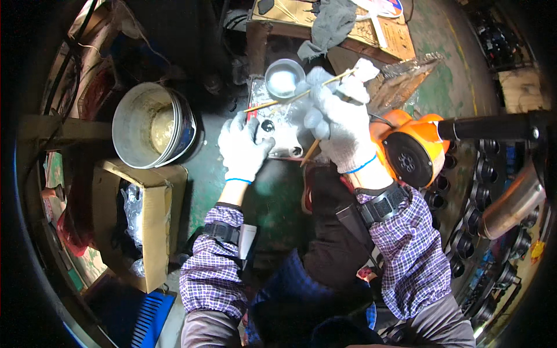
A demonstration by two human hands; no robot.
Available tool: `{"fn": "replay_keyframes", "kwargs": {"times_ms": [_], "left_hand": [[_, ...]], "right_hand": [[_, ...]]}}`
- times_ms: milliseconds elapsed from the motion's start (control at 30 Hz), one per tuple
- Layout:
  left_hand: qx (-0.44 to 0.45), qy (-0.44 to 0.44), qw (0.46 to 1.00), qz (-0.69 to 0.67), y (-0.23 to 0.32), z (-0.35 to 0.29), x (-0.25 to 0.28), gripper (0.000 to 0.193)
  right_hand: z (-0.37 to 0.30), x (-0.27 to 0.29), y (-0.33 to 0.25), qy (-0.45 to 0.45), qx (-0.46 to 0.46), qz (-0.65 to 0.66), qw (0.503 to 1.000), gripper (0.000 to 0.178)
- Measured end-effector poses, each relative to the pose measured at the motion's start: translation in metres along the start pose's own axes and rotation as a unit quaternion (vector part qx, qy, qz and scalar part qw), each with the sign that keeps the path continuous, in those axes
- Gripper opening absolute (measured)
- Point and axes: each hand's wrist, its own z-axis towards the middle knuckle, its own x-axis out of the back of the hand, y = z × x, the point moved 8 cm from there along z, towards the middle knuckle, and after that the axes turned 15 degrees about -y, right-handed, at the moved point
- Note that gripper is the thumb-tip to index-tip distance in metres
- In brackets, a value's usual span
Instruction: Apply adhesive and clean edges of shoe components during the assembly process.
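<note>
My left hand [239, 149], in a white glove, has its fingers spread beside a pale metal part [284, 138] with dark round holes. Its thumb rests on the part's left end. The gloved right hand [347, 124] is closed on a thin wooden stick [268, 105], which slants across above the part. From under the right palm pokes a second tan stick end [310, 152]. White crumpled cloth [364, 71] shows beyond the right hand, and the grey-stained right fingers are blurred. Just past the part stands a round metal bowl [284, 79] with something pale inside.
Left of my hands stands a white bucket [130, 124], with a cardboard box [155, 232] holding plastic wrap nearer me. An orange machine [409, 148] is close to the right forearm. A grey rag [333, 26] hangs off a wooden bench. Dark ring-shaped parts [464, 243] line the right.
</note>
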Motion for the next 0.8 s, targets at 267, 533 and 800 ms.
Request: {"fn": "replay_keyframes", "kwargs": {"times_ms": [267, 533, 800], "left_hand": [[0.117, -0.150, 0.922, -0.337, 0.012, -0.110, 0.110, 0.043], [-0.199, -0.403, 0.648, -0.614, 0.105, -0.278, 0.180, 0.030], [0.152, -0.500, 0.670, -0.527, 0.106, -0.340, 0.161, 0.029]], "right_hand": [[-0.074, -0.012, -0.054, -0.043, 0.090, 0.137, 0.986, 0.007], [-0.195, -0.021, -0.108, -0.028, 0.147, 0.212, 0.966, 0.011], [-0.259, -0.006, -0.100, -0.113, 0.115, 0.373, 0.914, 0.012]]}}
